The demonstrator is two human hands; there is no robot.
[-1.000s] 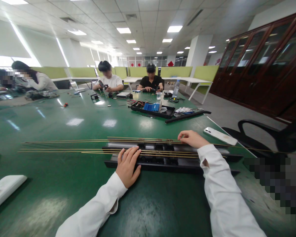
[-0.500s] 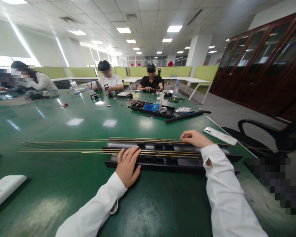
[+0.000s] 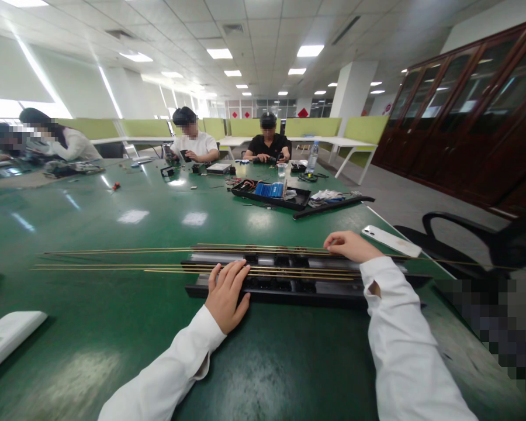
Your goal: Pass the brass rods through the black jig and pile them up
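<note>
A long black housing (image 3: 298, 286) with grey inserts lies across the green table (image 3: 114, 327) in front of me. Several thin brass rods (image 3: 127, 252) lie along it and stick out far to the left. My left hand (image 3: 227, 294) rests flat on the housing's left part, fingers stretched over the rods. My right hand (image 3: 350, 245) sits at the far edge of the housing, fingers curled and pinched on the farthest brass rod.
A white phone (image 3: 392, 241) lies at the table's right edge, a white object (image 3: 6, 336) at the near left. Farther back are a black tray with blue parts (image 3: 272, 195) and a black strip (image 3: 333, 206). Other people work at the far side. An office chair (image 3: 477, 240) stands right.
My right hand has slid a little to the right along the far brass rod. My left hand has stayed in place on the housing.
</note>
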